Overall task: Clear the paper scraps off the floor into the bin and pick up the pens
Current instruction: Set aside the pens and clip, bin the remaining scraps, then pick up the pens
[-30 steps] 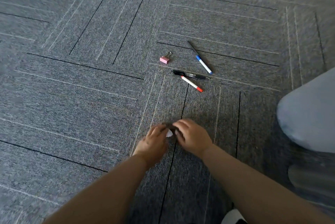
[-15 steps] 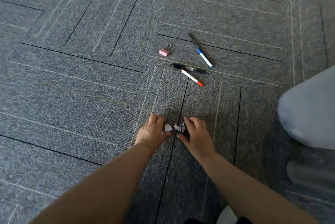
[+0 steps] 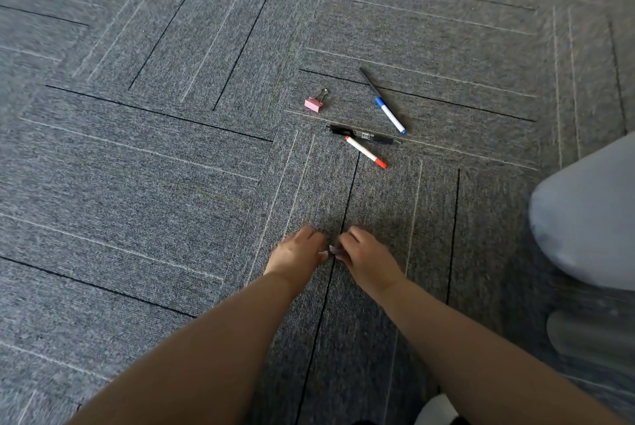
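Paper scraps (image 3: 330, 250) drawn closer together, apparently pinched

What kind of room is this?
Probably an office, though I can't be sure: the floor is grey carpet tiles, and pens and a pink binder clip lie on it.

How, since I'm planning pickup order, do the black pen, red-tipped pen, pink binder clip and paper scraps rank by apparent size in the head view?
1. black pen, longest.
2. red-tipped pen, clearly shorter.
3. pink binder clip.
Unranked: paper scraps, mostly covered, so size unsure.
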`<action>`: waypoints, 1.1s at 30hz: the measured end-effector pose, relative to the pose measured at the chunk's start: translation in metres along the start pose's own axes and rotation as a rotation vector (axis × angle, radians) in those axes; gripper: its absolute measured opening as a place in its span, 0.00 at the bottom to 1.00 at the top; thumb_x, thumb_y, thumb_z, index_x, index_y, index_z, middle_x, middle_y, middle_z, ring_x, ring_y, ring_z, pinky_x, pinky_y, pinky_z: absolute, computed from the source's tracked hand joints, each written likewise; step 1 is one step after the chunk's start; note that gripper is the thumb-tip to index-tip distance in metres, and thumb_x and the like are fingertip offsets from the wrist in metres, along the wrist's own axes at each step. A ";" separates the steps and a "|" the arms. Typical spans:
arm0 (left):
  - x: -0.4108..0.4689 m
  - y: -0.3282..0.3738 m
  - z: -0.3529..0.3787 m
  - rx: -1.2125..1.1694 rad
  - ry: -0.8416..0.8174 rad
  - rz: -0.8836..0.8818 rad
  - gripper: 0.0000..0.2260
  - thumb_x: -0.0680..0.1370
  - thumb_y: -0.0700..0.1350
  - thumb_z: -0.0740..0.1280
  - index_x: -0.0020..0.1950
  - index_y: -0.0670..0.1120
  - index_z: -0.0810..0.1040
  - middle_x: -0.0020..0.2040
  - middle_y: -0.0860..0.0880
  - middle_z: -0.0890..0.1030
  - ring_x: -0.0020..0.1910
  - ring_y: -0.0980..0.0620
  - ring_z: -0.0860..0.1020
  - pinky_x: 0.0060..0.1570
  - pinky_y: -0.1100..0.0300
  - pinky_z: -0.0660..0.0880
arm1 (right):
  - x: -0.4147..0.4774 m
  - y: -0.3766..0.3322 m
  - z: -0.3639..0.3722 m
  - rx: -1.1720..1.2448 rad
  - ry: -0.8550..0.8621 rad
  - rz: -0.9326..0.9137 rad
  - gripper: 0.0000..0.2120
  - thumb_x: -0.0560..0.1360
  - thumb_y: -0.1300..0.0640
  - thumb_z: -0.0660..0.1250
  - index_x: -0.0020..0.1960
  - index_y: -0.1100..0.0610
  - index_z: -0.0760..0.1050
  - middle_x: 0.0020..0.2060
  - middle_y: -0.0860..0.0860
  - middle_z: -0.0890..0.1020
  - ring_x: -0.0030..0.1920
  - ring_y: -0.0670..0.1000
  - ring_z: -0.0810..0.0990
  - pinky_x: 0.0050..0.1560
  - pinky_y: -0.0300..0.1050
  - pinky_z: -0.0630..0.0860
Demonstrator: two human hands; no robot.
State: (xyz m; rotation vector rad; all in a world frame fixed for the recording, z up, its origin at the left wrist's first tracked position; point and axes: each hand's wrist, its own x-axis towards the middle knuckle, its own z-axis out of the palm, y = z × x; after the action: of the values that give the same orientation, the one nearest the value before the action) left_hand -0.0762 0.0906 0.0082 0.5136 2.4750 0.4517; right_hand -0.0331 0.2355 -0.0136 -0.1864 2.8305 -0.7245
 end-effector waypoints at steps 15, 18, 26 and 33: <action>0.029 0.015 -0.062 -0.084 0.175 0.088 0.06 0.78 0.46 0.60 0.48 0.44 0.72 0.45 0.50 0.73 0.40 0.53 0.74 0.45 0.60 0.75 | -0.019 0.041 -0.068 0.129 0.307 0.342 0.04 0.76 0.63 0.61 0.44 0.63 0.72 0.40 0.52 0.71 0.37 0.51 0.70 0.31 0.32 0.61; 0.039 0.042 -0.077 -0.106 0.218 0.165 0.06 0.78 0.46 0.61 0.46 0.44 0.71 0.43 0.51 0.71 0.39 0.54 0.73 0.46 0.59 0.76 | -0.024 0.046 -0.083 0.115 0.273 0.263 0.02 0.75 0.66 0.63 0.43 0.63 0.72 0.39 0.52 0.71 0.35 0.50 0.70 0.31 0.35 0.61; 0.034 0.052 -0.064 -0.097 0.191 0.189 0.06 0.77 0.46 0.61 0.48 0.43 0.71 0.46 0.51 0.72 0.43 0.53 0.74 0.51 0.56 0.75 | -0.027 0.031 -0.038 0.149 0.056 0.150 0.04 0.77 0.61 0.61 0.47 0.62 0.74 0.46 0.57 0.77 0.40 0.51 0.74 0.41 0.44 0.74; 0.023 0.031 -0.056 -0.064 0.159 0.125 0.05 0.77 0.46 0.61 0.47 0.44 0.71 0.45 0.51 0.72 0.42 0.54 0.73 0.50 0.58 0.75 | -0.019 0.030 -0.023 0.033 -0.045 0.107 0.19 0.73 0.52 0.67 0.60 0.60 0.70 0.53 0.54 0.73 0.49 0.50 0.72 0.49 0.40 0.70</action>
State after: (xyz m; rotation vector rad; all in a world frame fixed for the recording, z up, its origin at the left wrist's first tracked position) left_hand -0.1189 0.1167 0.0547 0.6306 2.5786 0.6426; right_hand -0.0224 0.2751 -0.0049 -0.0445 2.7596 -0.7342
